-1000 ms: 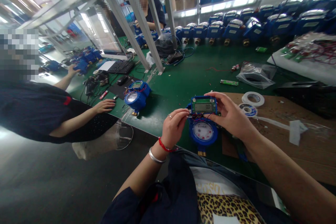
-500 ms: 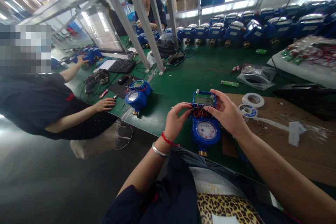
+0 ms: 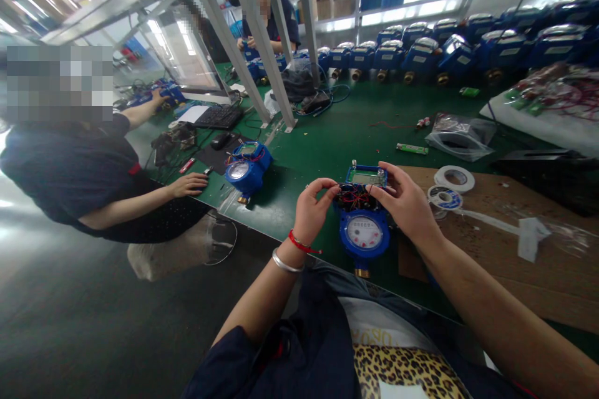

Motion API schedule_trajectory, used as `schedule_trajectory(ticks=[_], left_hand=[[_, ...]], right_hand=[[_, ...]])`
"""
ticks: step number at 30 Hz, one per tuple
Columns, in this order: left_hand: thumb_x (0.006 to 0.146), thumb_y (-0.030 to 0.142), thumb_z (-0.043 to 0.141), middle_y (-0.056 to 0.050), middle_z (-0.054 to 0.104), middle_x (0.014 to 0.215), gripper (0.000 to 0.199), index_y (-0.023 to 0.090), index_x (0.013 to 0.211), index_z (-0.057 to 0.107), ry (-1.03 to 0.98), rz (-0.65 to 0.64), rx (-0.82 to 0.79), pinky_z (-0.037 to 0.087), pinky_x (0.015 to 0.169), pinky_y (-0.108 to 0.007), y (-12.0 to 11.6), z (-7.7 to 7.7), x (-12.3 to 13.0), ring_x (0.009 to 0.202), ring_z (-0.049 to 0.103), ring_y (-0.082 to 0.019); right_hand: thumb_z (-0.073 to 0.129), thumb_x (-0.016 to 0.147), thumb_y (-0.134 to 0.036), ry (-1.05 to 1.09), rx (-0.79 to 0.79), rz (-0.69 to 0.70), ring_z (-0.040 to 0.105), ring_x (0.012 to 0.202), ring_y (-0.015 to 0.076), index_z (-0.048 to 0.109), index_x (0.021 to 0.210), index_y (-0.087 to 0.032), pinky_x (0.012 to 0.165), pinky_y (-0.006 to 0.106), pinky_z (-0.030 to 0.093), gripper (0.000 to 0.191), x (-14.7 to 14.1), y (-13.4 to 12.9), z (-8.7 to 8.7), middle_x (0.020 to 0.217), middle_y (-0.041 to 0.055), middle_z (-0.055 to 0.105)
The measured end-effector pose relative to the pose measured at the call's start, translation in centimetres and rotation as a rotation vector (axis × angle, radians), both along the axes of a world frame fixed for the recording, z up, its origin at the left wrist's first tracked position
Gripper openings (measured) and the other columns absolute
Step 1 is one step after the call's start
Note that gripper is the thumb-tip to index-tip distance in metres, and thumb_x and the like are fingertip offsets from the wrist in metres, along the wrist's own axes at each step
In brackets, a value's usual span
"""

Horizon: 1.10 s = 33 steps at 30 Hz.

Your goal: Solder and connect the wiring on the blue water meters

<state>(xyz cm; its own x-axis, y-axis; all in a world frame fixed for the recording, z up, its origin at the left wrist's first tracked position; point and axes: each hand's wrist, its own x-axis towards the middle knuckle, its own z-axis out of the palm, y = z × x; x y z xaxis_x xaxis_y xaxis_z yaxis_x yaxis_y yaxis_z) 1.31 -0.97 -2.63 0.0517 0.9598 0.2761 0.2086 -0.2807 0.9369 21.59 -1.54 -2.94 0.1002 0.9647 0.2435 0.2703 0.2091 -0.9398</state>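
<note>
A blue water meter [image 3: 363,243] with a round white dial and a brass fitting sits on the bench edge before me. Red and dark wires [image 3: 356,198] fill its open upper compartment. Behind them stands a display board [image 3: 365,176] in a blue frame. My left hand [image 3: 314,209] is closed in a pinch at the compartment's left side; what lies between thumb and fingertip is too small to make out. My right hand [image 3: 406,201] grips the display board's right side, its fingers behind the frame and its thumb by the wires.
A second blue meter [image 3: 248,168] stands to the left, near a co-worker's hand [image 3: 188,184]. Tape rolls [image 3: 453,179] lie on cardboard [image 3: 491,243] at right, with a green battery [image 3: 412,148] beyond. Several meters [image 3: 390,55] line the back; metal posts [image 3: 281,75] rise at centre-left.
The display board has tipped back from the meter, baring more of the wires. Digits seen on its screen before are no longer readable. The co-worker at left has shifted slightly right.
</note>
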Motion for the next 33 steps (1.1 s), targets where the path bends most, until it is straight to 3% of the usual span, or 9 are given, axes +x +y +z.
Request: schedule_trajectory(ticks=[8,14,22,33], left_hand=[[0.085,0.038,0.063,-0.004,0.069,0.086,0.021,0.017,0.089,0.068,-0.102,-0.007,-0.098,0.047,0.078,-0.026,0.5,0.7,0.5,0.082,0.061,-0.016],[0.083,0.035,0.065,-0.004,0.069,0.082,0.021,0.015,0.089,0.070,-0.187,0.001,-0.157,0.048,0.077,-0.027,1.1,0.3,0.8,0.079,0.062,-0.015],[0.083,0.030,0.063,-0.003,0.069,0.079,0.018,0.015,0.091,0.070,-0.237,0.004,-0.198,0.048,0.077,-0.027,1.1,0.2,0.7,0.077,0.063,-0.015],[0.081,0.024,0.065,-0.005,0.072,0.090,0.018,0.016,0.095,0.072,-0.305,-0.015,-0.244,0.048,0.087,-0.030,0.8,0.1,0.4,0.085,0.065,-0.016]], right_hand=[[0.068,0.078,-0.045,-0.007,-0.074,-0.071,0.061,0.115,0.0287,0.054,0.133,-0.020,0.095,0.046,0.054,0.062,-0.6,-0.1,0.1,0.133,0.0126,0.058],[0.064,0.080,-0.048,-0.104,-0.111,-0.112,0.062,0.112,0.0295,0.054,0.133,-0.016,0.092,0.045,0.054,0.062,-1.1,-0.4,0.9,0.132,0.0161,0.058],[0.059,0.082,-0.052,-0.234,-0.086,-0.153,0.058,0.118,0.0318,0.055,0.132,-0.013,0.100,0.050,0.046,0.064,-1.3,-0.1,0.5,0.131,0.0181,0.059],[0.056,0.083,-0.051,-0.260,-0.097,-0.179,0.058,0.117,0.0318,0.054,0.132,-0.010,0.102,0.049,0.044,0.065,-1.8,-0.4,0.7,0.131,0.0194,0.059]])
